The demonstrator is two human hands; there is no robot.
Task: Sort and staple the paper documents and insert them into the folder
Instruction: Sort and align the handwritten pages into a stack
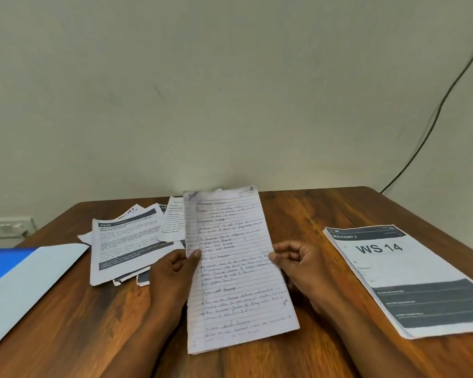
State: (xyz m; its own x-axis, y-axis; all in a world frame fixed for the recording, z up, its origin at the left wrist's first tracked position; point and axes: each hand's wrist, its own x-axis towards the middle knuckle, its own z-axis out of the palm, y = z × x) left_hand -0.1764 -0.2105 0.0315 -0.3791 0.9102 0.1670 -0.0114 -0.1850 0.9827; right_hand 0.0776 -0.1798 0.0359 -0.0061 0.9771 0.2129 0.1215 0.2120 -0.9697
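I hold a thin set of lined, handwritten pages (pixel 230 257) upright over the middle of the table. My left hand (pixel 172 271) pinches its left edge and my right hand (pixel 301 263) pinches its right edge. A loose, fanned pile of printed sheets (pixel 126 241) lies behind my left hand. At the right lies a neat stack of printed pages (pixel 410 279) headed "WS 14". A blue and white folder (pixel 25 279) lies flat at the left edge. No stapler is in view.
The wooden table (pixel 306 214) stands against a pale wall. A white wall socket (pixel 3 227) is at the left, and a dark cable (pixel 432 124) runs down the wall at the right.
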